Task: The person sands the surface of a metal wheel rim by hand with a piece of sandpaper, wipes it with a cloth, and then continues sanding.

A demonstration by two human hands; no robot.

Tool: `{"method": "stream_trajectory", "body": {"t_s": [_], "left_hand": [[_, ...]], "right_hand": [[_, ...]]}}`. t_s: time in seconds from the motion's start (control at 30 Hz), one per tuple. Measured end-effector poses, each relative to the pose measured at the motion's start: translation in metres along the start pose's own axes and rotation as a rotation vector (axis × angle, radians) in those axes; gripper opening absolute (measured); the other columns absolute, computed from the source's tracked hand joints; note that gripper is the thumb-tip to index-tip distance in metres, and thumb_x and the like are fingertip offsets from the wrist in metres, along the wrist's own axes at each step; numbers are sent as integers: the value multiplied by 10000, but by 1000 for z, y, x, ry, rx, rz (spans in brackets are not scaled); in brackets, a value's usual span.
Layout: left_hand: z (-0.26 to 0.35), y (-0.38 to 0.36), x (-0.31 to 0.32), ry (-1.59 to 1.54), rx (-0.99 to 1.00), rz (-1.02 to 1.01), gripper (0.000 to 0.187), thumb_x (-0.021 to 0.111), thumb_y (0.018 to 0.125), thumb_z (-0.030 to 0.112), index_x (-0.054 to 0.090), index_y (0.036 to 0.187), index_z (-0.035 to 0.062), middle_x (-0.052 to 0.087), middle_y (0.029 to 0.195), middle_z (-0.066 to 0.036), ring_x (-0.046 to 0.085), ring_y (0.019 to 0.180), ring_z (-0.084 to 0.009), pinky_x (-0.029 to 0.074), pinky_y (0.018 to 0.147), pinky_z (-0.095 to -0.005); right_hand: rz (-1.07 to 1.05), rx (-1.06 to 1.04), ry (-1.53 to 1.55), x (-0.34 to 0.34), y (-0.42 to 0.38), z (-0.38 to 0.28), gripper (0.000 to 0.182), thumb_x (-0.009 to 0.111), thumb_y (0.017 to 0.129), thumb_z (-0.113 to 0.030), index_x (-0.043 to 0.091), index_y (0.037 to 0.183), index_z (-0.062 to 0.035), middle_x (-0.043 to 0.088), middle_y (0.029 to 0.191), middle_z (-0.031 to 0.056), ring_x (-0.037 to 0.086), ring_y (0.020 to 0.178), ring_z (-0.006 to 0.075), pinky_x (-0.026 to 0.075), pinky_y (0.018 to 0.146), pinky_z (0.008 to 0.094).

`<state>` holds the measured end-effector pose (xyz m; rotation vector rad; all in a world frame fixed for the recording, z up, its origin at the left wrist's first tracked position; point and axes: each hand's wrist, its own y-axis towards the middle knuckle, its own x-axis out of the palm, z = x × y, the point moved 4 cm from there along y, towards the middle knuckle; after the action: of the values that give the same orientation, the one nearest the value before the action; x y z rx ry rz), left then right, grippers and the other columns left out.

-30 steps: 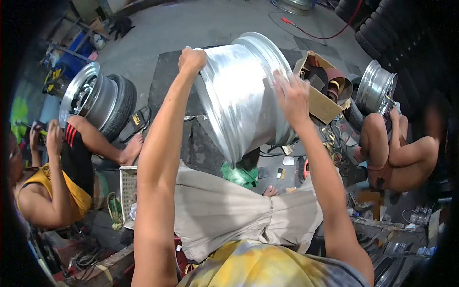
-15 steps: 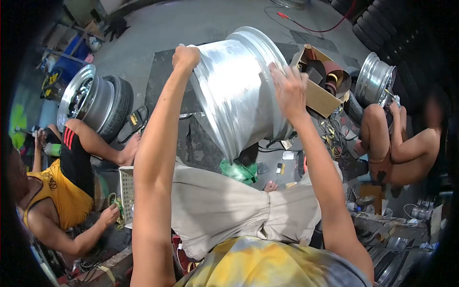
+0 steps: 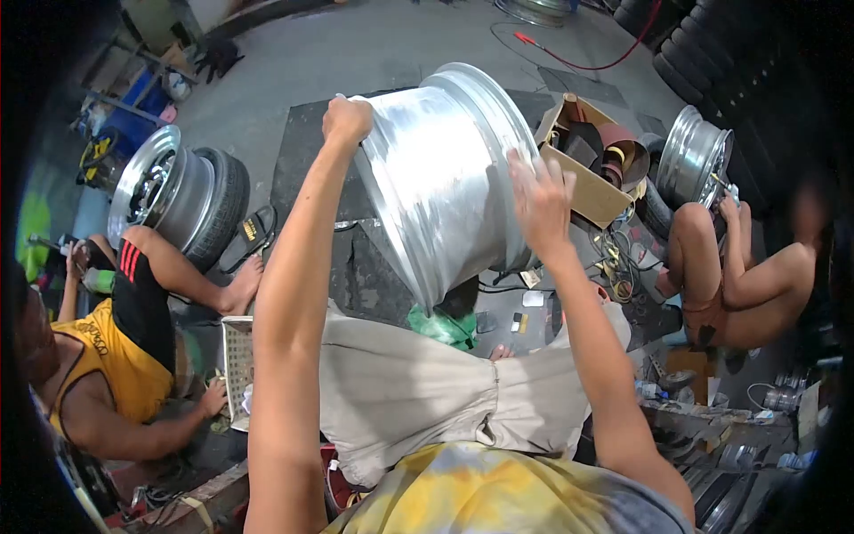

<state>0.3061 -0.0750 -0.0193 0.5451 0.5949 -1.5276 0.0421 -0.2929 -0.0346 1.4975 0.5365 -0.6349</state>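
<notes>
A shiny silver wheel rim (image 3: 445,178) stands tilted in front of me, its barrel facing up. Fingers closed, my left hand (image 3: 347,121) grips its left lip near the top. At the opposite side, my right hand (image 3: 543,198) lies against the right flange, fingers stretched and apart, a little blurred. The underside of the rim is hidden. Just below its lower edge sits a green cloth or bag (image 3: 443,327).
A cardboard box (image 3: 598,191) of sanding rolls stands right of the rim. One person (image 3: 116,356) sits at left beside a wheel rim and tyre (image 3: 213,200); another (image 3: 747,276) at right works on a wheel rim (image 3: 692,147). Cables (image 3: 623,262) and a basket (image 3: 237,356) lie nearby.
The wheel rim sits slightly lower in view, and my right hand has shifted a little downward along its right flange. The left co-worker's hand has moved down by the basket.
</notes>
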Motion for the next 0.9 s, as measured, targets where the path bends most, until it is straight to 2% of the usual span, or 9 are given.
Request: {"method": "stream_trajectory", "body": {"t_s": [0.07,0.23,0.33,0.43,0.63,0.7,0.77,0.83,0.9], "left_hand": [[1,-6,1,20,-7,-8,508,513,949,215,578,1355,-83,621,1366,-302,594,1300,-437,475,1102,-447],[0,-5,0,13,-31,-13,510,528,942,217,580,1356,-76,630,1359,-293,604,1289,-434,492,1083,-447],[2,-5,-1,-6,-28,-4,505,543,933,214,588,1347,-72,639,1345,-291,618,1270,-435,503,1066,-449],[-3,1,0,-5,-30,-1,497,551,927,212,598,1333,-72,645,1333,-294,630,1252,-435,511,1052,-450],[6,-13,-3,104,-16,-8,504,580,938,235,590,1350,-54,619,1373,-281,595,1296,-430,487,1072,-477],[25,-33,-11,384,246,234,540,587,988,286,540,1383,-80,567,1402,-275,552,1327,-429,458,1078,-512],[52,-56,-1,665,811,516,545,615,1001,342,532,1384,-38,568,1374,-209,505,1351,-399,412,1112,-542],[72,-82,35,404,1039,66,568,528,1056,414,506,1440,-4,541,1447,-209,464,1397,-365,368,1167,-524],[73,-105,85,636,1296,48,646,438,1083,476,442,1518,-2,401,1612,-215,342,1521,-344,317,1227,-474]], "right_hand": [[-73,61,53,2,-8,4,276,634,975,-214,732,1209,-106,665,1010,56,587,942,246,392,818,420],[1,-44,50,10,48,-1,233,620,975,-199,745,1138,-88,665,966,63,591,906,256,391,809,427],[11,-89,99,-4,19,0,220,616,970,-187,746,1115,-84,661,920,73,593,866,261,395,798,431],[-158,-10,169,-36,-10,11,244,631,965,-182,748,1149,-73,656,894,81,595,850,261,399,787,424],[-32,44,219,-27,-5,15,318,672,961,-192,729,1243,-55,647,890,89,599,860,260,406,770,404],[-11,52,227,-26,-10,17,319,679,960,-196,729,1242,-56,649,892,95,599,850,264,412,761,404],[-42,100,274,-27,-17,23,326,691,954,-190,727,1248,-54,651,887,112,606,828,284,434,752,417],[-12,108,276,-28,-22,24,321,690,953,-184,729,1243,-52,655,889,123,614,829,296,443,754,426],[13,105,278,-31,-22,25,317,690,951,-178,732,1238,-50,658,892,134,622,830,308,451,757,435]]}}
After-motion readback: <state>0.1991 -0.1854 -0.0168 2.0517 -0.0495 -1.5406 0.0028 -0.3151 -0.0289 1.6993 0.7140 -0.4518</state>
